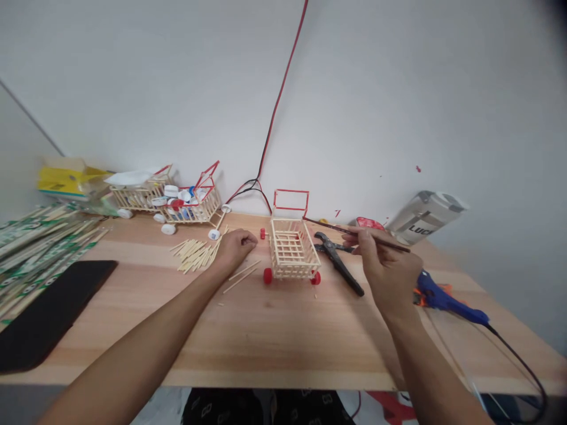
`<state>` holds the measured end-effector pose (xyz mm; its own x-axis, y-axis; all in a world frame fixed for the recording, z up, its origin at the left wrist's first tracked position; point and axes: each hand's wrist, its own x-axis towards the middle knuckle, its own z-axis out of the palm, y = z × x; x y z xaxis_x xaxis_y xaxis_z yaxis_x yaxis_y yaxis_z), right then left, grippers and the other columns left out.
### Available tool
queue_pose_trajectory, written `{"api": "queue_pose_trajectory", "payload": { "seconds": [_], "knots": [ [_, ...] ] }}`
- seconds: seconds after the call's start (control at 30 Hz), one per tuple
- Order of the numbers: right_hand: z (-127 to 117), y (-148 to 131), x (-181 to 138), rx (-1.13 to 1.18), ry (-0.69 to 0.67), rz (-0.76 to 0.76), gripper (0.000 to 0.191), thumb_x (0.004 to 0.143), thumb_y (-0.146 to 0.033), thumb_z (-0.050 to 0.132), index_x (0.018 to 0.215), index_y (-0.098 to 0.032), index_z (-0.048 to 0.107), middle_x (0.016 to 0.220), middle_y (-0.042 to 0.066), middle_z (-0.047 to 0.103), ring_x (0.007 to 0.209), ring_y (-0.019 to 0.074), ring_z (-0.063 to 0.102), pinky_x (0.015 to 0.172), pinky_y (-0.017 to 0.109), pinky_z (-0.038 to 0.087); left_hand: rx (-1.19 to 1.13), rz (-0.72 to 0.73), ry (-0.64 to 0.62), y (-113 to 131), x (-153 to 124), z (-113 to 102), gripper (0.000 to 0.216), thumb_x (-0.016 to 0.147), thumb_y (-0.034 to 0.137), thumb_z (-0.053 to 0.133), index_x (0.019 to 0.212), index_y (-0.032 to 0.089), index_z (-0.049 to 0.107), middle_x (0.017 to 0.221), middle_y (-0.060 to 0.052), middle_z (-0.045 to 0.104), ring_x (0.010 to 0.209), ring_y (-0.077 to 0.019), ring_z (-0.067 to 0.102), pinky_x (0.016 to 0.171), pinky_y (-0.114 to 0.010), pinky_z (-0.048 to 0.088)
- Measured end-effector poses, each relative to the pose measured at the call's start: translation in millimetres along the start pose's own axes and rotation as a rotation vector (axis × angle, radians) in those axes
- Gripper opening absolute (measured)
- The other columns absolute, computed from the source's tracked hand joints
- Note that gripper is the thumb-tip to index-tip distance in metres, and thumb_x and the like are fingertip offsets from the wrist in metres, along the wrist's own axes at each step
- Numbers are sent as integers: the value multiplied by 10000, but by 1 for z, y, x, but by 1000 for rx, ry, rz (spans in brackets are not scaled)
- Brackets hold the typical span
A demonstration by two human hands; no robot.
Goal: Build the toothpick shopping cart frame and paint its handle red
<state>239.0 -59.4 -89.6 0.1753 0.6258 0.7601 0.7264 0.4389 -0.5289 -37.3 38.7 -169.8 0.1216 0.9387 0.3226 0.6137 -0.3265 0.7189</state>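
A small shopping cart (292, 273) built of thin wooden sticks stands on the table, with red wheels and a red-painted handle frame (291, 190). In my right hand (387, 274) is a thin dark paintbrush (392, 242), pinched between thumb and fingers. The brush points left, its tip at the base of the cart's handle, on the right side. My left hand (237, 248) rests on the table left of the cart with its fingers curled in, apart from the cart; nothing shows in it. A few loose sticks (240, 280) lie beside that hand.
Behind the left hand lie a stick pile (197, 255) and a finished-looking cart of bottle caps (199, 209). Wrapped sticks (39, 248) and a black phone-like slab (57, 313) are left. Black pliers-like cutters (341, 268), a red-smeared container (370, 223), a tilted can (420, 218) and a blue glue gun (452, 304) are right.
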Motion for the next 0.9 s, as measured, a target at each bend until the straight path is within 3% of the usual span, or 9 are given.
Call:
{"api": "queue_pose_trajectory", "payload": {
  "seconds": [0.17, 0.7, 0.9],
  "knots": [
    [0, -1, 4, -113, -3, -83, 255, 930, -334, 531, 960, -189, 738, 822, 48, 759, 743, 193, 724, 695, 329, 568, 13, 8, 1, -1, 0, 0, 106, 726, 135, 616, 748, 167, 715, 779, -36, 717, 749, -175, 631, 698, -281, 453],
    [-7, -2, 2, 22, 80, -2, 249, 934, -345, 528, 1012, -201, 716, 849, 54, 743, 769, 195, 710, 682, 352, 584, -3, 19, 5, -2, 0, 1, 109, 735, 139, 613, 748, 171, 716, 787, -33, 720, 745, -169, 627, 689, -273, 443],
    [10, -19, -5, 151, -57, -47, 203, 913, -293, 555, 974, -209, 729, 900, 52, 751, 809, 200, 719, 722, 345, 586, 12, 29, 16, -4, 1, 2, 110, 724, 129, 618, 738, 172, 718, 770, -30, 710, 723, -159, 608, 673, -266, 428]
  ]
}}
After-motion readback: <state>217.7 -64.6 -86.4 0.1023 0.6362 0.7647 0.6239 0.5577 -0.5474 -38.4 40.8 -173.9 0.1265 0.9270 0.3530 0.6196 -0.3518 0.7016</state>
